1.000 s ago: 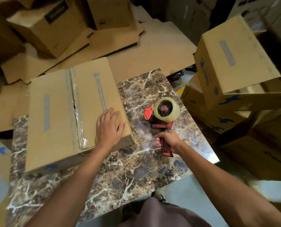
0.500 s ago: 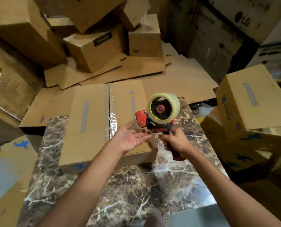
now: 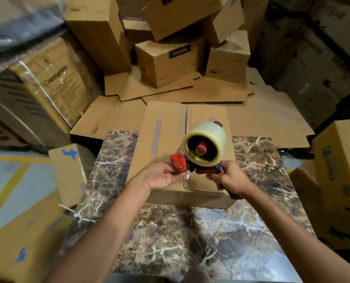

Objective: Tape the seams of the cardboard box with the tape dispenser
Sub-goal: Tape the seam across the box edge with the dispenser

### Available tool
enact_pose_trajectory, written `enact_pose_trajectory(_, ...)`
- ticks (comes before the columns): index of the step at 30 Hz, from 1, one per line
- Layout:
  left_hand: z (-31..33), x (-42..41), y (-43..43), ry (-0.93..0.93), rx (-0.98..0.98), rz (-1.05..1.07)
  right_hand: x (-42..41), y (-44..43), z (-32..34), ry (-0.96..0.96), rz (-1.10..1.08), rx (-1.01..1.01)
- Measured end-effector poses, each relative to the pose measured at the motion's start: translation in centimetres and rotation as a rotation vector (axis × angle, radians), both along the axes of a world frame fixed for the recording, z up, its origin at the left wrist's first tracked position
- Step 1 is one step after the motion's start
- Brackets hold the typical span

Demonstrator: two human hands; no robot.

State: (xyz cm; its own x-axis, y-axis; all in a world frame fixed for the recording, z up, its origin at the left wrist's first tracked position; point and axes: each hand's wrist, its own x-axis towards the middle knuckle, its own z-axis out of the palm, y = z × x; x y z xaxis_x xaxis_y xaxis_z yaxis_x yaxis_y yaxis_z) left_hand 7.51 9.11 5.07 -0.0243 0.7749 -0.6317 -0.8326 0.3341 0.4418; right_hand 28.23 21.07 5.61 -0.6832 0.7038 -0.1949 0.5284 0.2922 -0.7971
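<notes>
Box (image 3: pixel 166 139): flat cardboard, lying on the marble table (image 3: pixel 211 231), directly below and beyond both hands. Clear tape runs along its centre seam; a tape end laps over the near edge, just under the fingers.

Dispenser (image 3: pixel 200 158): red and black, carrying a roll of clear tape (image 3: pixel 204 146). Held in the air above the near half of the box, roll uppermost, red front plate pointing toward the left fingers.

Right hand (image 3: pixel 229 178): fingers wrapped fully round the dispenser handle, fist tight.

Left hand (image 3: pixel 162 176): palm up, fingers narrowed at the dispenser's red front plate, tips touching it. A small crumpled bit of clear tape shows just past the fingertips; whether it is pinched cannot be told.

Surroundings: piled cartons (image 3: pixel 170 62) and flattened cardboard sheets (image 3: pixel 190 92) beyond the fingers; further cartons to either side of the table.
</notes>
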Motion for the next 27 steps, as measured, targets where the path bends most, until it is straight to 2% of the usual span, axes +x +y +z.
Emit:
enact_pose_trajectory(6, -0.7, -3.4, -3.1, 0.085, 0.007, 0.031, -4.8, -1.8, -0.1, 0.034, 0.116, 0.050)
enact_pose_trajectory(11, -1.6, -7.2, -5.5, 0.376, -0.055, 0.026, -7.7, -2.7, -0.5, -0.028, 0.251, 0.203)
enact_pose_trajectory(19, -3.0, -11.9, -10.5, 0.585, -0.089, 0.071, -9.8, -3.6, -1.1, -0.117, 0.367, 0.269)
enact_pose_trajectory(22, -4.0, -12.0, -11.3, 0.611, -0.052, 0.112, -10.5, -4.5, -1.6, -0.129, 0.378, 0.265)
enact_pose_trajectory(27, -4.9, -12.4, -12.2, 0.477, -0.014, 0.133, -11.1, -4.8, -2.3, -0.135, 0.440, 0.335)
